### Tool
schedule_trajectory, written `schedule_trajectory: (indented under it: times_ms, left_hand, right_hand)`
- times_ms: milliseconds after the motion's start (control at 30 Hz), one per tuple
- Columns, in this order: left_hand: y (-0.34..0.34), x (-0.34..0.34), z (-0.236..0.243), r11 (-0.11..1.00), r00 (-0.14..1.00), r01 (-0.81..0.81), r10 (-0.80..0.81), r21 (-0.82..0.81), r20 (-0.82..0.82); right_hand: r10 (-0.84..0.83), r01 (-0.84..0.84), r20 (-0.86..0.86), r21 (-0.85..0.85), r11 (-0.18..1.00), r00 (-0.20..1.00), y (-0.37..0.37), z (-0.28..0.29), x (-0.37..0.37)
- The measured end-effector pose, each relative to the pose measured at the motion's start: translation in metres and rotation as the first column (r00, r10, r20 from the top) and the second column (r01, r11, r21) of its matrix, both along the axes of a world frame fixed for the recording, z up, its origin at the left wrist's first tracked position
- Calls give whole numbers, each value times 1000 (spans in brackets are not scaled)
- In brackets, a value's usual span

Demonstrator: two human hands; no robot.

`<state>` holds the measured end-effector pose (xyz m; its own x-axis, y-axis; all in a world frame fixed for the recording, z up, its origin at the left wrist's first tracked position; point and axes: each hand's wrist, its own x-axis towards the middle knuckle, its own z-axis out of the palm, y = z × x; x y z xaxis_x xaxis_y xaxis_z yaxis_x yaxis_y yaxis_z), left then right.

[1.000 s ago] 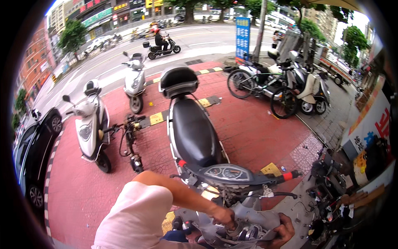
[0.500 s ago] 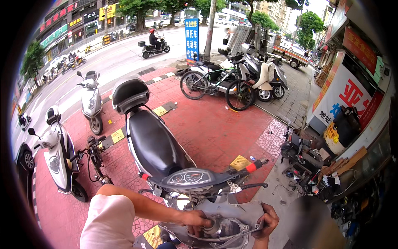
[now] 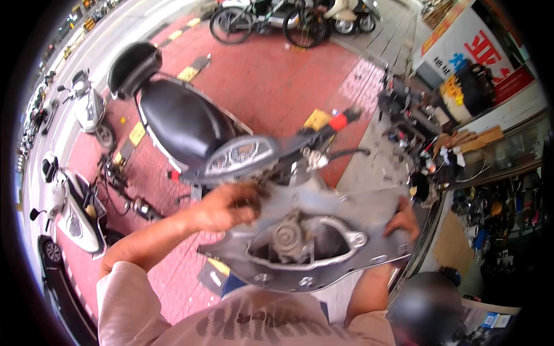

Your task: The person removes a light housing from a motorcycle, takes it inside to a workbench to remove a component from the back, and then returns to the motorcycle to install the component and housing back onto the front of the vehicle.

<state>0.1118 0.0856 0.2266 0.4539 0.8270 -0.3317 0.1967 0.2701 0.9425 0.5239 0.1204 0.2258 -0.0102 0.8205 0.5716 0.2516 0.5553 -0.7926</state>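
Note:
A grey scooter front panel [image 3: 340, 274] is tilted up in front of me, its inner side showing. A round headlight socket [image 3: 290, 237] sits in its oval opening. My right hand [image 3: 402, 222] is closed around the panel's right edge. At the upper left of the panel, my left hand [image 3: 231, 207] is closed with curled fingers; motion blur hides what is in them. Just beyond stands the scooter, with its gauge cluster [image 3: 242, 154], a bare handlebar with a brake lever [image 3: 349, 153] and a black seat [image 3: 184, 118].
Two white scooters [image 3: 72, 213] [image 3: 88, 106] and a stripped motor part [image 3: 124, 187] stand to the left. A bicycle [image 3: 265, 23] is parked at the back. Tools and parts [image 3: 441, 155] clutter the shop front at right, by a dark rounded object [image 3: 427, 308].
The panel has tipped up and come closer to my body. My left hand has left the headlight socket, moving up and left. My view has tilted down; the right hand keeps its grip.

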Motion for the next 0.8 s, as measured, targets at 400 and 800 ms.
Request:
schedule_trajectory:
  times_ms: [400,800]
  left_hand:
    - [-127,39,-75,762,683,-621,641,186,-350]
    - [-171,284,-63,622,797,453,40,-639,603]
  right_hand:
    - [-159,151,37,163,975,987,-28,13,107]
    - [-491,493,-116,400,773,864,-213,53,170]
